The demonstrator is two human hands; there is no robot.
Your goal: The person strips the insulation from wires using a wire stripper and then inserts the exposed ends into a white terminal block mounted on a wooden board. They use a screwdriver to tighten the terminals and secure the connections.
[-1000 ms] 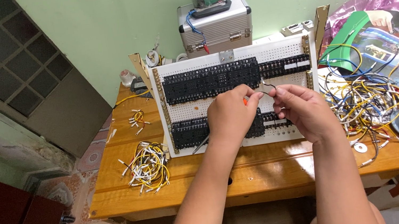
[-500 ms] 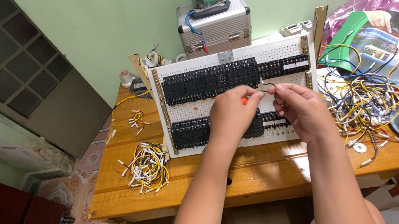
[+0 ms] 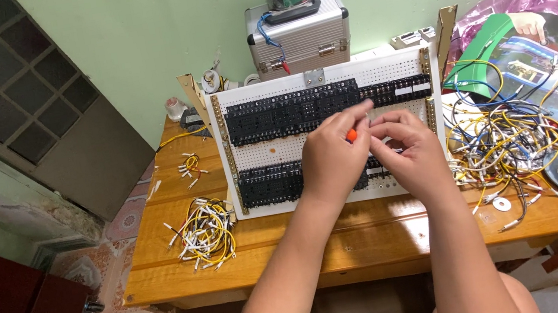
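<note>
The white board is standing upright on the counter, right behind both hands. Two rows of black blocks are already sitting on it, while loose wires are lying in a small bundle left of the hands and a bigger tangle to their right (plenty unused, I judge). The left hand is gripping an orange-handled tool; the right hand is pinching something tiny, unclear what. Since the earlier frames, both hands have drawn closer together.
</note>
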